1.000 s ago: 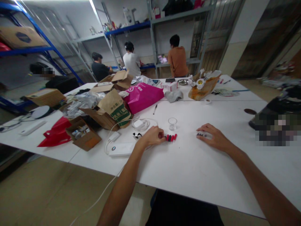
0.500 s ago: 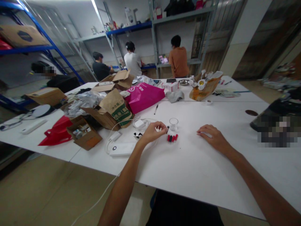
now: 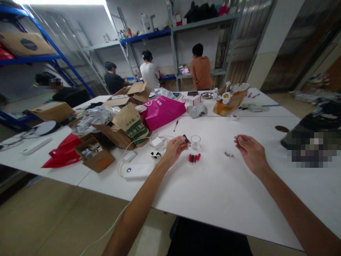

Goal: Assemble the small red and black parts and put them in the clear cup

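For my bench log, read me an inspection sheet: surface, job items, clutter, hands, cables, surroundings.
Surface: white tabletop; one dark speck.
Job items: clear cup; red and black cylinders lined up nearer the person; small metallic pieces by the right hand.
Clutter: magenta bag, red bag, cardboard boxes.
Hands: left hand pinches a small dark piece; right hand's contents unclear.
Cables: white cable coiled.
Surroundings: metal shelving; four people.

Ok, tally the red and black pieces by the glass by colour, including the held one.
Red pieces: 3
Black pieces: 2, one of them held in the left hand
Total: 5
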Demonstrator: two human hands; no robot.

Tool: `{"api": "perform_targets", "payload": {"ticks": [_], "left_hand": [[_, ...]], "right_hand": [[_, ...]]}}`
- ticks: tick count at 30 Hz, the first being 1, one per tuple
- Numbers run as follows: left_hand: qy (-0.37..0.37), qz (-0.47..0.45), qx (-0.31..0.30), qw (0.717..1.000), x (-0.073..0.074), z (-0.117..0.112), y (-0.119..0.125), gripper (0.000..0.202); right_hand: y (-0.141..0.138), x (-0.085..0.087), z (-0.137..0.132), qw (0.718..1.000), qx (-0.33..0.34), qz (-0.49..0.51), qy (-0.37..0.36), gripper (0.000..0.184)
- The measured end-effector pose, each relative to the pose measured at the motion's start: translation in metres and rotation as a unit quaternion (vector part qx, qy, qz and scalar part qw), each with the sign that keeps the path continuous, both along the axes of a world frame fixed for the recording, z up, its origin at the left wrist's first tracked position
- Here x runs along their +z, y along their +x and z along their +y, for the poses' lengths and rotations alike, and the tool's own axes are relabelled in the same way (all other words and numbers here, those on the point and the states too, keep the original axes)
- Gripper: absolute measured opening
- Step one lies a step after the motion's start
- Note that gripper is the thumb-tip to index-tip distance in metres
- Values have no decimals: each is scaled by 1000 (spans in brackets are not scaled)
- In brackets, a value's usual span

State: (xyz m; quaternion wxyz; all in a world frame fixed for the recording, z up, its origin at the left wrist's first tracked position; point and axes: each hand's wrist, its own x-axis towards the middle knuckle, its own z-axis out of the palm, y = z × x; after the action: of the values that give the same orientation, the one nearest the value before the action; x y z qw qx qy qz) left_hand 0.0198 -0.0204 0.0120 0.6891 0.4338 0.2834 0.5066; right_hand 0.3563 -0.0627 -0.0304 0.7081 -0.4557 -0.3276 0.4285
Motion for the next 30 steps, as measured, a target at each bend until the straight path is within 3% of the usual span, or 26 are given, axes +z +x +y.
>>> {"api": "perform_targets", "payload": {"ticks": [8,16,22,27,30], "left_hand": [[-10,13,-13,1000,-13,3,0,38],[-8,15,-14,1000,-10,1,-1,39],[-4,29,-10,1000,-9,2,0,41],[90,124,8,988,-13,-2,3,38],[190,203,17,960,-14,-9,9,34]], "right_hand": [[2,-3,1,995,32,85,-44,38],[2,-5,4,992,18,111,-52,36],[4,-9,3,993,45,96,-47,33],[-3,-4,0,996,47,63,-43,39],[-14,1,-6,997,76,14,-22,40]]}}
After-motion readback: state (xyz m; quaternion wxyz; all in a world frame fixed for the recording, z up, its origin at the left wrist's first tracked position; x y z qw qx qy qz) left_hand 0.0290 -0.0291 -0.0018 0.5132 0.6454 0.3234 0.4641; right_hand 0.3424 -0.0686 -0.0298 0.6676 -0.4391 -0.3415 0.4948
